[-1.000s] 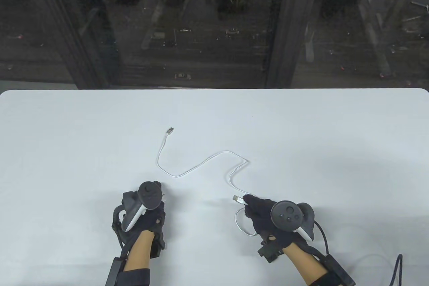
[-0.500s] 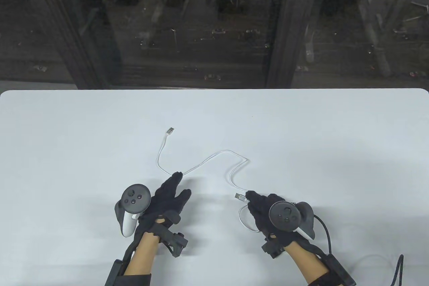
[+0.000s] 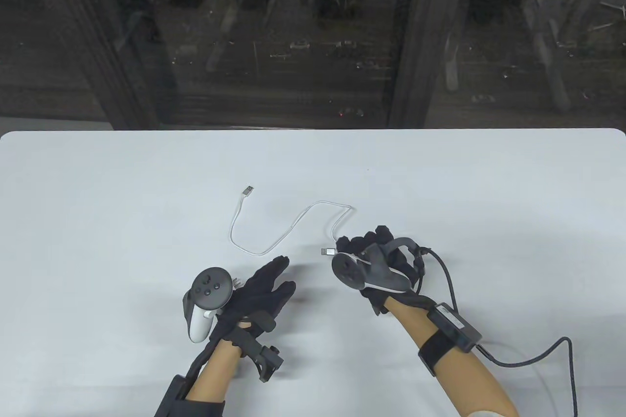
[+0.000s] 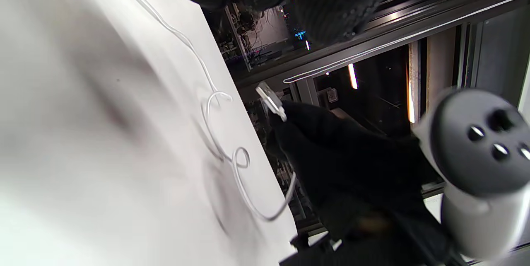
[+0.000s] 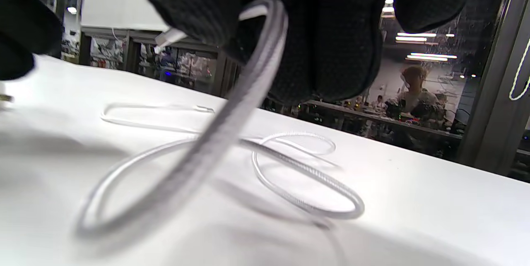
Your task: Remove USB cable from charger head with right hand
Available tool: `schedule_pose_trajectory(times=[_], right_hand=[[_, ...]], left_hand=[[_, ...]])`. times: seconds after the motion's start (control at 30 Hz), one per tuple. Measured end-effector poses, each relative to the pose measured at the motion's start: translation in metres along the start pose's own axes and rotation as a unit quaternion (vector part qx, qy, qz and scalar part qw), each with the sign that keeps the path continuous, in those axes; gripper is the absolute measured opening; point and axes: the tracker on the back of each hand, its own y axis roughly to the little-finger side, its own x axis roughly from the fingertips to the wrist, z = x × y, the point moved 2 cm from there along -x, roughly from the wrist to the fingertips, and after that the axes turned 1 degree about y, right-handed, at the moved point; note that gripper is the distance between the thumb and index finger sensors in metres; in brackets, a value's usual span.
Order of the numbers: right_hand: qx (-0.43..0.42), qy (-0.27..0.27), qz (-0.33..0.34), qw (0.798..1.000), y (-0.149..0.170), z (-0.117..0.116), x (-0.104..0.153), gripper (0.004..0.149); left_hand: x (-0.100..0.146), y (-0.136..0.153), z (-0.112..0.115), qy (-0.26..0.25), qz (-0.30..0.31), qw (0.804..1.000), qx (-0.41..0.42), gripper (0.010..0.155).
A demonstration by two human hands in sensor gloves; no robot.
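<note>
Gripping one plug of the white cable (image 3: 274, 241), the right hand (image 3: 376, 260) holds it near the desk's (image 3: 98, 202) front edge; beside it the left hand (image 3: 259, 290) lies open.

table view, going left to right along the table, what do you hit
Left hand's grey-and-white tracker → black-gloved left hand → silver USB plug on the thin white braided cable → black-gloved right hand → black wrist box.

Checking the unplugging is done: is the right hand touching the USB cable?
Touching. The left wrist view shows the right hand gripping the USB cable just behind its bare metal plug, raised off the table.
</note>
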Motion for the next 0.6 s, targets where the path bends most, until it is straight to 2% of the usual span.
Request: schedule_pose_trajectory(times=[0.17,0.4,0.5,0.6], right_hand=[[0.014,-0.051,-0.021,0.998,-0.002,-0.022,-0.016,0.043],[-0.002,-0.125,-0.049,0.991,-0.003,-0.05,-0.016,0.048],[-0.034,-0.137,-0.072,0.987,0.003,-0.048,-0.011,0.051],[-0.071,-0.12,-0.094,0.986,0.01,-0.035,-0.001,0.052]], left_hand=[[0.0,-0.004,0.002,0.005,0.009,1.0,0.006,0.07],[0.002,-0.01,0.007,0.021,0.025,0.999,-0.011,0.072],[0.002,-0.012,0.009,0.025,0.029,0.999,-0.011,0.073],[0.003,-0.012,0.01,0.024,0.022,0.999,-0.031,0.073]])
